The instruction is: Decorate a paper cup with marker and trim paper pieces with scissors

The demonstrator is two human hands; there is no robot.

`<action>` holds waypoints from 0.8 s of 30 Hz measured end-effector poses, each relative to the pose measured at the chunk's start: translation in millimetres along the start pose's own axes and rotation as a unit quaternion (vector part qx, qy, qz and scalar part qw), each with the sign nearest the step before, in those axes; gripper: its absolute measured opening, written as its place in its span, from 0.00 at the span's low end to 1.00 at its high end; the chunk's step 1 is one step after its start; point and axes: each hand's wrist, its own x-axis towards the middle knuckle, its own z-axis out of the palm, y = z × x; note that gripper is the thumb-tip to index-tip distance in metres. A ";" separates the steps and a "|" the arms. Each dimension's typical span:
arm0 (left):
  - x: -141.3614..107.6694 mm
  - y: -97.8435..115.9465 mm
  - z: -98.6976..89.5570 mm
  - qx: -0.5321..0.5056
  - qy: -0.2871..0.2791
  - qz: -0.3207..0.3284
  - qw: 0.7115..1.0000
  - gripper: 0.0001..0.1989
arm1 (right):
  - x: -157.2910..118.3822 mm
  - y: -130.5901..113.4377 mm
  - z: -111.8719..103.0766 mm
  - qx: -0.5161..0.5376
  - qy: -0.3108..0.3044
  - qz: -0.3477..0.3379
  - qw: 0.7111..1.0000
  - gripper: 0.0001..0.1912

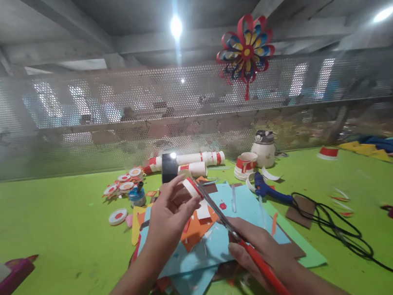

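Between the fingers and thumb of my left hand (171, 213) is a short white paper cup piece (191, 187) with a red band on its right edge. My right hand (257, 242) is closed around scissors (222, 217) with red handles. The scissor blades point up and left, their tips at the red edge of the cup piece; whether they touch it I cannot tell. Under both hands lies a pile of coloured sheets, a light blue sheet (245, 224) on top, with orange paper (193, 236) and small scraps on it.
A blue glue gun (271, 190) with a coiled black cable (338, 230) lies at right. White paper discs (118, 216) and a blue jar (137, 196) stand left. Behind are white tubes (198, 157), red-white cups (245, 165) and a thermos (264, 149). A paper flower (247, 52) hangs above.
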 end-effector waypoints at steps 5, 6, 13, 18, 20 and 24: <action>0.1 -2.8 2.0 0.011 0.001 0.013 1.000 0.23 | 0.0 0.2 0.4 -0.018 0.018 0.002 1.000 0.17; 0.5 -2.5 2.1 0.012 0.006 0.015 1.000 0.23 | 0.0 0.7 0.4 -0.018 0.022 0.004 1.000 0.17; 4.0 -1.5 -2.4 -0.017 0.036 -0.005 0.999 0.25 | -0.4 5.3 0.9 -0.053 0.034 0.010 0.998 0.17; 2.9 -0.9 -1.6 -0.032 0.028 -0.019 0.999 0.23 | 0.6 5.6 3.3 -0.063 0.040 0.000 0.997 0.15; 2.9 -0.9 -1.0 -0.032 0.030 -0.022 0.999 0.23 | 0.8 5.5 3.8 -0.065 0.043 -0.007 0.997 0.15; 3.9 -2.5 -1.0 -0.016 0.039 -0.029 0.999 0.24 | -0.7 5.3 2.5 -0.059 0.047 -0.006 0.997 0.16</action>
